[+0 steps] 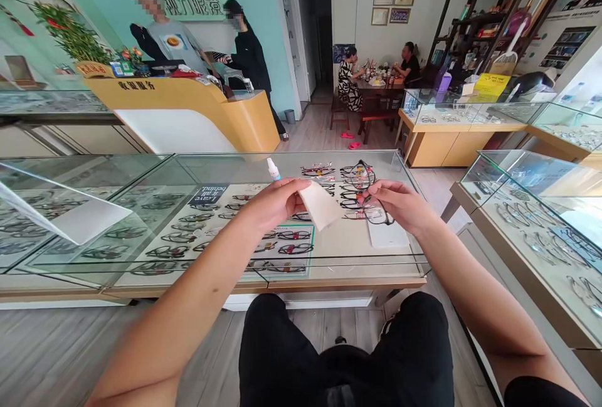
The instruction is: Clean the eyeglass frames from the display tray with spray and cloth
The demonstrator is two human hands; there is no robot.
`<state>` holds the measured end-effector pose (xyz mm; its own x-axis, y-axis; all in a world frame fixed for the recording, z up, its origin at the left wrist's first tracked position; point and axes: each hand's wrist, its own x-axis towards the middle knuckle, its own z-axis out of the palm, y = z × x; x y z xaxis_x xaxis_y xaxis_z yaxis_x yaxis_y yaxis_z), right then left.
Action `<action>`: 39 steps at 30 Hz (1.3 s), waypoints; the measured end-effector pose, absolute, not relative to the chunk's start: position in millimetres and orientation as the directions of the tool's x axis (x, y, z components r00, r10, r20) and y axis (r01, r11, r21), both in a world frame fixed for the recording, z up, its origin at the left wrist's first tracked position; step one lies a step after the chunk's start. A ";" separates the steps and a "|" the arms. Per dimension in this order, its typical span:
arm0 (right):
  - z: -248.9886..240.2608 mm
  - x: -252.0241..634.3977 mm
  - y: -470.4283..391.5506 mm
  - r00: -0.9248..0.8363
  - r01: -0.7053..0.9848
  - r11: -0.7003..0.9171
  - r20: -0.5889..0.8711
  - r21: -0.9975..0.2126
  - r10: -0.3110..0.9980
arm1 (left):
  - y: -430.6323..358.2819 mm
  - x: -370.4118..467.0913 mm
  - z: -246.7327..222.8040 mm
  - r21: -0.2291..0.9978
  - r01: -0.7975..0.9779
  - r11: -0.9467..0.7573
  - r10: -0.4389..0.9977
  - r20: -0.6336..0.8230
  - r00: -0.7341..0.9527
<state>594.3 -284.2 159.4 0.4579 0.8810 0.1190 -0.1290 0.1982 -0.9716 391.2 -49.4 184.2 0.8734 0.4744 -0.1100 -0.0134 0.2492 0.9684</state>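
Glasses (362, 175): held above the counter (348, 282), clamped in the right hand's (399, 205) fingertips; could be dropped or bent, gripped by one side
Cloth (321, 205): pinched in the left hand (286, 199), not touching the glasses; lenses might get scratched if grit's carried
Bottle (273, 170): base hidden, could get knocked by the left hand tbh
Counter: glass-topped, frames (295, 249) lined up inside
Room: desk (188, 106) and dining table (364, 84) seen beyond, people at both

Dark-rimmed glasses (362, 180) with clear lenses are being held up on end, one lens above the other, just right of the frame's centre. Close by, nearer the middle, a cream-white sheet (321, 206), cloth or paper, is slanting downward.
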 end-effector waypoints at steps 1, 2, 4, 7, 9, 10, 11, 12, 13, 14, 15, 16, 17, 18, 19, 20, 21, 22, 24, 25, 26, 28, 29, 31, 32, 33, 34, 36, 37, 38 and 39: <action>161.3 593.2 -276.2 0.440 -0.113 0.206 0.137 -0.972 0.887 | -47.3 398.2 186.5 0.971 -0.046 0.234 0.483 -0.075 0.872; 162.7 592.4 -268.1 0.426 -0.099 0.213 0.152 -0.972 0.892 | -45.3 405.2 187.6 0.973 -0.076 0.220 0.490 -0.043 0.871; 164.1 591.3 -252.7 0.414 -0.067 0.228 0.180 -0.971 0.892 | -42.3 418.3 187.4 0.972 -0.121 0.201 0.482 0.010 0.876; 162.6 590.5 -233.0 0.423 -0.018 0.255 0.224 -0.967 0.878 | -41.6 435.6 183.2 0.965 -0.186 0.185 0.451 0.085 0.889; 159.8 590.6 -222.5 0.435 0.008 0.269 0.245 -0.963 0.866 | -43.1 446.1 179.8 0.959 -0.225 0.174 0.448 0.126 0.885; 157.9 590.9 -217.9 0.442 0.020 0.270 0.251 -0.963 0.861 | -44.0 451.2 178.1 0.957 -0.239 0.165 0.454 0.141 0.880; 155.8 591.4 -213.6 0.451 0.038 0.268 0.256 -0.963 0.855 | -44.6 456.2 176.6 0.957 -0.248 0.153 0.463 0.153 0.873; 153.6 592.2 -209.5 0.464 0.064 0.263 0.262 -0.963 0.846 | -45.0 460.9 175.1 0.957 -0.255 0.138 0.472 0.163 0.866; 151.3 593.2 -205.7 0.479 0.098 0.255 0.271 -0.962 0.835 | -44.9 465.4 173.6 0.958 -0.260 0.123 0.482 0.171 0.859; 149.1 594.4 -202.1 0.494 0.137 0.250 0.285 -0.959 0.821 | -44.4 469.5 172.0 0.959 -0.262 0.107 0.488 0.179 0.854; 146.9 595.6 -198.7 0.508 0.175 0.247 0.302 -0.953 0.807 | -43.4 473.1 170.2 0.960 -0.265 0.090 0.493 0.188 0.850; 144.8 596.8 -195.5 0.516 0.206 0.247 0.320 -0.947 0.795 | -41.9 476.0 168.1 0.961 -0.268 0.072 0.495 0.199 0.846; 142.8 597.9 -192.6 0.517 0.225 0.251 0.334 -0.942 0.788 | -40.1 478.2 165.7 0.962 -0.268 0.052 0.496 0.208 0.843; 141.0 598.8 -190.1 0.511 0.232 0.256 0.341 -0.938 0.789 | -38.0 479.6 163.0 0.963 -0.267 0.029 0.499 0.217 0.839; 139.3 599.5 -188.0 0.502 0.231 0.262 0.345 -0.937 0.793 | -35.9 480.2 160.0 0.964 -0.264 0.000 0.507 0.228 0.831; 137.6 599.9 -186.4 0.493 0.226 0.266 0.346 -0.937 0.798 | -33.9 480.1 156.9 0.965 -0.260 -0.039 0.521 0.242 0.818; 136.1 600.3 -185.3 0.485 0.225 0.268 0.346 -0.937 0.803 | -32.3 479.4 153.8 0.964 -0.255 -0.079 0.537 0.257 0.803; 134.7 600.5 -184.8 0.479 0.230 0.266 0.346 -0.936 0.807 | -31.2 478.3 150.7 0.962 -0.249 -0.114 0.546 0.270 0.793; 131.9 601.2 -185.3 0.471 0.253 0.261 0.355 -0.931 0.808 | -31.2 475.4 145.7 0.957 -0.255 -0.141 0.535 0.290 0.793; 130.6 601.7 -186.1 0.466 0.264 0.261 0.360 -0.929 0.808 | -32.4 473.9 143.9 0.954 -0.269 -0.134 0.520 0.299 0.800; 129.3 602.2 -187.2 0.459 0.269 0.262 0.363 -0.927 0.811 | -34.4 472.6 142.6 0.949 -0.287 -0.129 0.506 0.312 0.804; 126.8 603.2 -189.5 0.436 0.263 0.272 0.365 -0.926 0.822 | -39.7 470.5 141.6 0.934 -0.318 -0.161 0.503 0.355 0.788; 125.6 603.5 -190.5 0.422 0.256 0.276 0.364 -0.926 0.830 | -42.5 470.0 141.5 0.926 -0.323 -0.194 0.513 0.376 0.772; 123.3 603.5 -192.0 0.398 0.234 0.285 0.359 -0.930 0.844 | -47.4 470.2 141.3 0.917 -0.321 -0.236 0.531 0.398 0.748; 122.2 603.3 -192.4 0.389 0.221 0.292 0.358 -0.931 0.849 | -49.0 470.9 140.9 0.919 -0.328 -0.221 0.542 0.395 0.742; 121.3 603.0 -192.6 0.382 0.208 0.299 0.359 -0.931 0.851 | -49.9 471.9 140.1 0.924 -0.337 -0.182 0.551 0.380 0.743; 120.4 602.9 -192.8 0.375 0.197 0.307 0.361 -0.931 0.854 | -50.0 473.1 139.0 0.929 -0.347 -0.126 0.558 0.355 0.750; 118.8 603.2 -193.2 0.357 0.186 0.322 0.369 -0.928 0.858 | -48.2 475.6 136.3 0.935 -0.356 0.000 0.559 0.295 0.775; 118.1 603.6 -193.6 0.346 0.184 0.326 0.371 -0.927 0.861 | -46.5 476.6 134.9 0.936 -0.348 0.054 0.547 0.264 0.794; 117.5 604.3 -194.2 0.336 0.184 0.328 0.372 -0.927 0.865 | -44.5 477.2 133.5 0.938 -0.334 0.091 0.525 0.240 0.816; 117.1 604.9 -194.9 0.329 0.184 0.328 0.372 -0.927 0.868 | -42.4 477.3 132.4 0.942 -0.318 0.110 0.500 0.224 0.836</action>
